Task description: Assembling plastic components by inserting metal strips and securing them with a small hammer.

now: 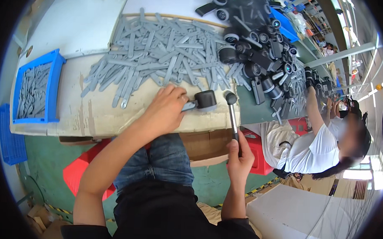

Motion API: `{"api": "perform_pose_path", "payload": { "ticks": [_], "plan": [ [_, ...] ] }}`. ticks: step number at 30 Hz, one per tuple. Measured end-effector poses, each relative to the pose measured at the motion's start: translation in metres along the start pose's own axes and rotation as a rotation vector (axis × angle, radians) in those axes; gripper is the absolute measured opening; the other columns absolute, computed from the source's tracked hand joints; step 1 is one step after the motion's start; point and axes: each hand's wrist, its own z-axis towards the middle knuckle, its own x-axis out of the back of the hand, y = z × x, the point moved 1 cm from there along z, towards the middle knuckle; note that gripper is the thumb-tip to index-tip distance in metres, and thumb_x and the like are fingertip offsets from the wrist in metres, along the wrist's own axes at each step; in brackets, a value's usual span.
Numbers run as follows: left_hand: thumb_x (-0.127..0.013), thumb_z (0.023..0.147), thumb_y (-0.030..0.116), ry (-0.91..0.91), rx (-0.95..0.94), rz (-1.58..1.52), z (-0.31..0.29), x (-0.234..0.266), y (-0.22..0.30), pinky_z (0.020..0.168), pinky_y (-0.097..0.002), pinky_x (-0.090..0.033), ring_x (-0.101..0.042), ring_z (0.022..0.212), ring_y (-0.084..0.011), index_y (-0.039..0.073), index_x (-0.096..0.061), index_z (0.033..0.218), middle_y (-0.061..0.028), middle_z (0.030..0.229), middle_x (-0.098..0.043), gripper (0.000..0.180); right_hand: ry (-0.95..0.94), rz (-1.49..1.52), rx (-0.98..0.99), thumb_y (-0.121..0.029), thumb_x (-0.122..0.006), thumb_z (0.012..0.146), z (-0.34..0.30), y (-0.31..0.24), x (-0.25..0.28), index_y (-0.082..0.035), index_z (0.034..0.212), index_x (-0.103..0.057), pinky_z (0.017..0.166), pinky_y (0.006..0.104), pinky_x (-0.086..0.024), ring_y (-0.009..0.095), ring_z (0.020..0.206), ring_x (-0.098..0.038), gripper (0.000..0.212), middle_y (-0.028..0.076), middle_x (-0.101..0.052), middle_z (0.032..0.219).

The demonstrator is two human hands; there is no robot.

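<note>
Head view: left hand (167, 107) is gripping a gray-handled black cylinder (205, 100), apparently steadying it near the tabletop (253, 114) front edge; right hand (241, 155), a black-headed mallet (233, 119).

Found free lateral passage over bare cardboard (107, 112) between blue plastic bin (53, 93) and left hand (164, 108). Noted obstruction along far side by heap of grey flat bars (160, 51), and toward far right by pile of black cylindrical parts (261, 61). Recorded only narrow gap, over near strip of cardboard, between grey-handled black cylinder (206, 100) in left hand and black-headed mallet (233, 121) in right hand (240, 159).
</note>
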Motion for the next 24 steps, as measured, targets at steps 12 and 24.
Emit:
{"api": "perform_pose_path", "payload": {
  "ticks": [12,24],
  "plan": [
    [-0.067,0.102,0.009,0.745,0.442,-0.827,-0.078,0.009,-0.046,0.083,-0.0232,-0.046,-0.054,0.091,-0.0069,0.0,-0.05,0.138,0.0002,0.109,-0.061,0.041,-0.326,-0.501,0.695,-0.011,-0.079,0.083,0.104,0.022,0.022,-0.013,0.118,-0.076,0.086,0.0385,-0.048,0.025,0.095,-0.064,0.036,0.004,-0.071,0.097],
    [-0.065,0.099,0.011,0.653,0.404,-0.884,-0.094,-0.008,-0.059,0.088,-0.0293,-0.048,-0.055,0.098,-0.0128,0.002,-0.047,0.134,-0.0049,0.111,-0.057,0.04,-0.281,-0.152,0.763,-0.018,-0.075,0.094,0.239,-0.092,-0.027,-0.003,0.131,-0.069,0.103,0.0424,-0.052,0.038,0.122,-0.065,0.04,0.02,-0.069,0.129]
  ]
}}
